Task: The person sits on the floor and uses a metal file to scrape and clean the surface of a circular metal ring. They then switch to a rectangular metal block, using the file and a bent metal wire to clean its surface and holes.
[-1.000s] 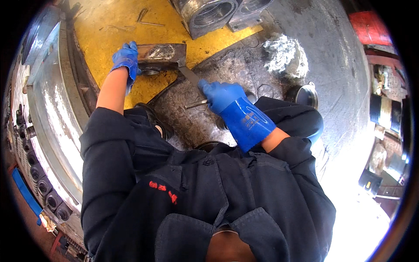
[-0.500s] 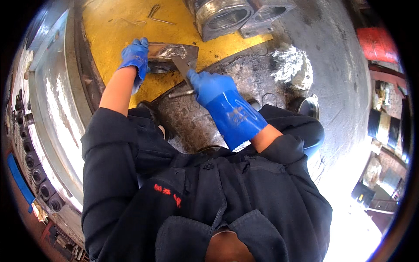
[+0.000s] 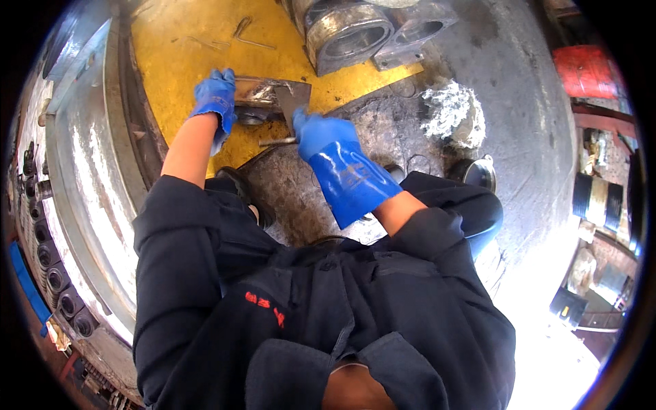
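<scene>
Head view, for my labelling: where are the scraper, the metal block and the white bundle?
Scraper [image 3: 290, 102]: head view, flat blade.
Metal block [image 3: 257, 89]: head view, upper face.
White bundle [image 3: 449, 111]: head view, middle.

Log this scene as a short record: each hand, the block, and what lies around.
Left hand: blue-gloved, gripping the left end of the block
Right hand: blue-gloved, holding a scraper, blade at the block's right part
Block: metal, over a yellow patch
Beyond: two housings with round openings; a bent rod
Right side: white wad
</scene>
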Demonstrator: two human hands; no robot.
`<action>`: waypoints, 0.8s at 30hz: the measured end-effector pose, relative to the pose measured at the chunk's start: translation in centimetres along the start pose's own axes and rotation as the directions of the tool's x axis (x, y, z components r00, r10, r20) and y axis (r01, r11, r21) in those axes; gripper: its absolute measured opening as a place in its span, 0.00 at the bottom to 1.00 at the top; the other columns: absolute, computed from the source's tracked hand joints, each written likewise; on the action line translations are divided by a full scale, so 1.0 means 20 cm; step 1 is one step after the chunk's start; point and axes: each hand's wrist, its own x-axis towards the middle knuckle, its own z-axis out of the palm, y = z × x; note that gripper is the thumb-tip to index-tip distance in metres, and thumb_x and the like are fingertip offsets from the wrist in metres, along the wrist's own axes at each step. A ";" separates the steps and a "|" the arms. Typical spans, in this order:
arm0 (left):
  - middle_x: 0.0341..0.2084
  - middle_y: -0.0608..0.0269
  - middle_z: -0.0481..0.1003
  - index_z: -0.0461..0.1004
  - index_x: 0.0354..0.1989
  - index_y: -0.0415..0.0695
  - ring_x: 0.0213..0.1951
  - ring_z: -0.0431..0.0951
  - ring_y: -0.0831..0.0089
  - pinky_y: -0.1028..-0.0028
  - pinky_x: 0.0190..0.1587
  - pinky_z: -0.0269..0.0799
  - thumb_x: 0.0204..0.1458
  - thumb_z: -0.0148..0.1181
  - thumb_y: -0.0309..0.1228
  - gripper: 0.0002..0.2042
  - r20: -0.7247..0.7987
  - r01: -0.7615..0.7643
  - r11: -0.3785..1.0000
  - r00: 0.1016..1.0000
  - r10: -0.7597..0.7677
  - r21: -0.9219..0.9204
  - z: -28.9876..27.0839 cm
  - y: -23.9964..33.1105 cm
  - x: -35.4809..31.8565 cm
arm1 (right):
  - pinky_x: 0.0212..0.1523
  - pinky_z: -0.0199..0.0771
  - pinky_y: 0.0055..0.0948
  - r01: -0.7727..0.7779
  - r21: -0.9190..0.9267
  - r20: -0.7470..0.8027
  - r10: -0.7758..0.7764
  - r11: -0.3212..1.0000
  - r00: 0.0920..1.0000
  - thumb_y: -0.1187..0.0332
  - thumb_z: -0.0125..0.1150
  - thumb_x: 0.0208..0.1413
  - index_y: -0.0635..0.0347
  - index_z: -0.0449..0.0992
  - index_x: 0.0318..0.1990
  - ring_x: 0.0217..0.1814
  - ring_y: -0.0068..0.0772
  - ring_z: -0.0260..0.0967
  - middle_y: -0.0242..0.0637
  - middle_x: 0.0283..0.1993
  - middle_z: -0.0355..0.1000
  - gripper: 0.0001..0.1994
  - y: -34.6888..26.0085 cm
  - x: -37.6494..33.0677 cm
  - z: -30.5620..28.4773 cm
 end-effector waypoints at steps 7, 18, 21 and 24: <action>0.60 0.41 0.67 0.56 0.68 0.42 0.57 0.74 0.45 0.53 0.54 0.73 0.30 0.80 0.32 0.52 -0.094 0.140 0.979 0.983 -0.155 -0.148 0.28 -0.18 0.15 | 0.44 0.79 0.48 -0.002 0.037 0.079 -0.001 0.999 0.997 0.67 0.49 0.61 0.56 0.68 0.58 0.46 0.51 0.79 0.50 0.44 0.78 0.18 -0.09 -0.01 -0.03; 0.58 0.43 0.69 0.59 0.65 0.42 0.55 0.75 0.45 0.56 0.54 0.73 0.31 0.80 0.34 0.48 -0.135 -0.010 1.000 0.991 0.007 -0.022 0.12 -0.03 0.09 | 0.46 0.79 0.49 -0.005 0.077 0.034 0.003 0.997 0.999 0.70 0.46 0.61 0.57 0.68 0.59 0.47 0.51 0.80 0.51 0.46 0.78 0.18 0.00 0.06 -0.06; 0.58 0.42 0.68 0.59 0.66 0.42 0.55 0.75 0.45 0.55 0.53 0.73 0.32 0.80 0.33 0.48 -0.040 0.002 0.999 0.999 -0.003 -0.032 0.04 0.00 0.03 | 0.45 0.79 0.49 0.034 0.050 0.095 -0.038 0.998 0.995 0.70 0.46 0.61 0.58 0.70 0.55 0.46 0.52 0.79 0.51 0.45 0.78 0.16 -0.05 0.00 -0.03; 0.59 0.42 0.68 0.59 0.66 0.42 0.55 0.74 0.44 0.54 0.53 0.73 0.32 0.80 0.33 0.48 -0.081 0.046 0.991 0.995 -0.056 -0.123 0.17 -0.14 0.06 | 0.43 0.79 0.49 0.107 0.006 0.110 -0.108 0.994 0.988 0.69 0.46 0.61 0.59 0.71 0.52 0.45 0.52 0.79 0.51 0.45 0.78 0.14 -0.11 0.03 -0.06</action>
